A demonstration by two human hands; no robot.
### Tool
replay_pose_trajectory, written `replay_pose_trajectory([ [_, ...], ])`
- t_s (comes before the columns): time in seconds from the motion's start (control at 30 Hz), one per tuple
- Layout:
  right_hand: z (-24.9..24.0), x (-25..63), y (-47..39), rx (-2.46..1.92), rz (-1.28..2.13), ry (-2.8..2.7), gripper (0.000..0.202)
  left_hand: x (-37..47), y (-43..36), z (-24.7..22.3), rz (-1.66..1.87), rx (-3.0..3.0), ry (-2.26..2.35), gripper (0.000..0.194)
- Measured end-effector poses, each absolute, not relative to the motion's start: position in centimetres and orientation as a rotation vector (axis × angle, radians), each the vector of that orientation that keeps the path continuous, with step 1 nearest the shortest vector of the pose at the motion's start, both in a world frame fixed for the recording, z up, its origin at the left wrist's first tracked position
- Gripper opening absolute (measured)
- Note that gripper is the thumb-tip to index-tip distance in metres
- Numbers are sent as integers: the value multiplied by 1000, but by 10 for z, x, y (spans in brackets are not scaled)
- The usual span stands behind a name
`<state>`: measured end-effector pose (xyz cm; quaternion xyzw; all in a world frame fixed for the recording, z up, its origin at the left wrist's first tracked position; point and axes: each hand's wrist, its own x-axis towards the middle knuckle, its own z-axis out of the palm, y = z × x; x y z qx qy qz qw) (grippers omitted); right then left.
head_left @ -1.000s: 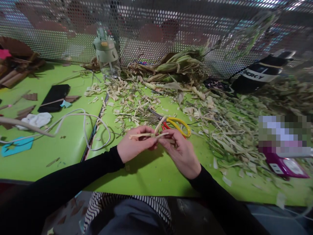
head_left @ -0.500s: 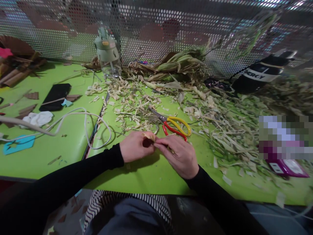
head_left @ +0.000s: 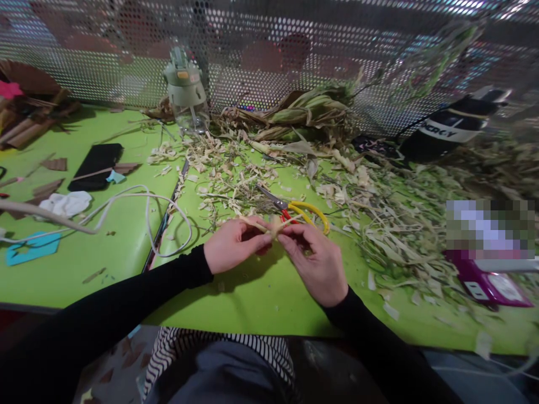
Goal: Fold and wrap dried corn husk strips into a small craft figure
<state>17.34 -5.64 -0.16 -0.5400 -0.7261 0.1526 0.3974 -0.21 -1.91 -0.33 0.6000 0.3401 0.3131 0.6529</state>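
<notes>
Between my two hands is a pale strip of dried corn husk (head_left: 275, 225), crossed or looped at its middle, with thin ends sticking out to both sides. My left hand (head_left: 233, 244) pinches its left part between thumb and fingers. On the other side, my right hand (head_left: 318, 261) grips it with thumb and forefinger. Just beyond the hands lie scissors (head_left: 278, 202) with one yellow and one red handle, partly covered by the right hand and the husk. Husk scraps (head_left: 227, 179) are strewn around them.
A bundle of husks (head_left: 311, 112) and a clear bottle with a grey-green lid (head_left: 185, 84) stand by the mesh panel. Shredded husk (head_left: 391, 230) and a purple packet (head_left: 492, 286) lie right. A phone (head_left: 96, 166) and white cable (head_left: 147, 205) are left.
The husk has gone from a small curled piece, mostly hidden in my fingers, to a crossed shape with ends showing. My hands have drawn slightly apart.
</notes>
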Motion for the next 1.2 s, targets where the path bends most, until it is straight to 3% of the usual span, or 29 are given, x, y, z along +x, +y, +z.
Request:
replay_pose_trajectory([
  [0.17,-2,174,-57,-1305,351,-1839,7,0,-23,-1,697,1162,758,13],
  [0.33,-3,173,-59,-1324,435,-1715,25,0,-21,4,729,905,786,13],
  [0.43,-3,173,-60,-1348,335,-1857,14,0,-19,4,787,867,827,15],
  [0.67,-4,170,-60,-1055,-105,-2171,5,-5,-17,-3,646,1511,989,17],
  [0.83,-2,168,-64,-1224,11,-2023,4,-6,-24,-3,517,1778,903,18],
  [1.2,-2,168,-61,-1275,402,-1790,3,1,-25,-4,753,1337,790,15],
])
